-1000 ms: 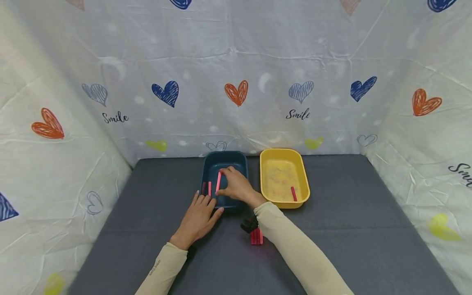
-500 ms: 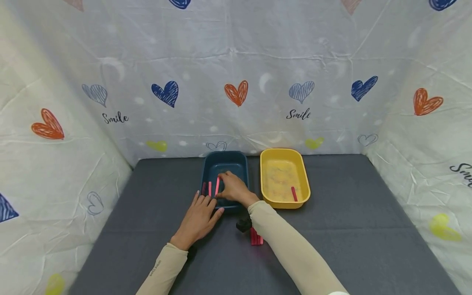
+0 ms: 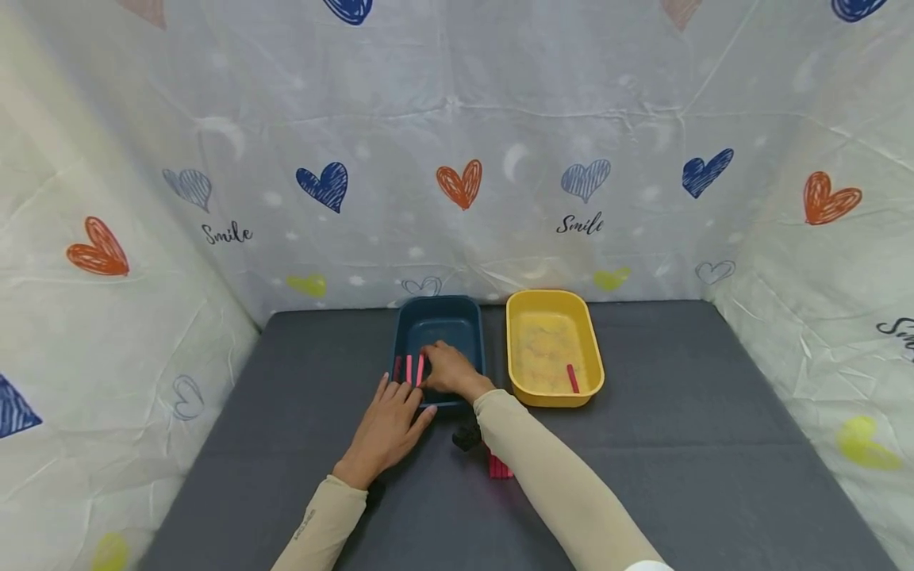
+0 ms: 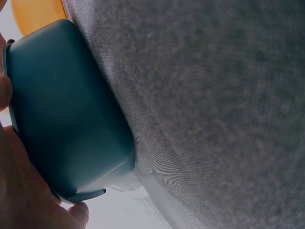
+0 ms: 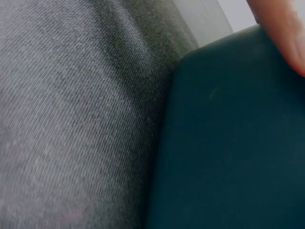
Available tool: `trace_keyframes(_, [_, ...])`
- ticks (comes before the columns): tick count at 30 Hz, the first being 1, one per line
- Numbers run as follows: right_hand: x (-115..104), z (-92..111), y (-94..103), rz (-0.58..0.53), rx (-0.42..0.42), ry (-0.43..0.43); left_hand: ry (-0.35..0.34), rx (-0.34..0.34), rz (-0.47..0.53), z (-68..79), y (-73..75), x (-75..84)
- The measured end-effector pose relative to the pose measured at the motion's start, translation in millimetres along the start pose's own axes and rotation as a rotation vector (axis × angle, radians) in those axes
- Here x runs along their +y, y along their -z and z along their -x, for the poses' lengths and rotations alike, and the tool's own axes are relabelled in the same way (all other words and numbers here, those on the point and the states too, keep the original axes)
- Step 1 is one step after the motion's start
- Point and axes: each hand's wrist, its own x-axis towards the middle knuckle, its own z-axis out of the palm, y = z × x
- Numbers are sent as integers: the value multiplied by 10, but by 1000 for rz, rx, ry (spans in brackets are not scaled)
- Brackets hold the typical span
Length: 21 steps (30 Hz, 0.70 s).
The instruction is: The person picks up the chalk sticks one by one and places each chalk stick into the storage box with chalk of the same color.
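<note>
In the head view my right hand reaches into a dark blue tray. Its thumb and fingers pinch a slim pink stick by the ends. Just left of that lie another pink stick and a dark red stick, side by side near the tray's left wall. My left hand rests on the tray's near left rim, its fingers extended over the edge. The left wrist view shows the tray's outer wall with fingertips at its rim. The held stick is hidden in both wrist views.
A yellow tray stands to the right of the blue one, with one red stick in it. Several red and pink sticks lie together on the grey cloth, partly under my right forearm. A patterned curtain hangs behind.
My right hand has lowered the pink stick toward the near end of the blue tray, moving it closer to the sticks there. The left hand has stayed on the rim.
</note>
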Motion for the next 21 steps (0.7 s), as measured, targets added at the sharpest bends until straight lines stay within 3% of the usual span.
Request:
trace_keyframes(15, [12,-35,-31,-17,-16,-24,10,-10,9,-4,-4,13])
trace_keyframes(21, [-9,-18,17,-57,14,-13,1,20,10,3,-11,-3])
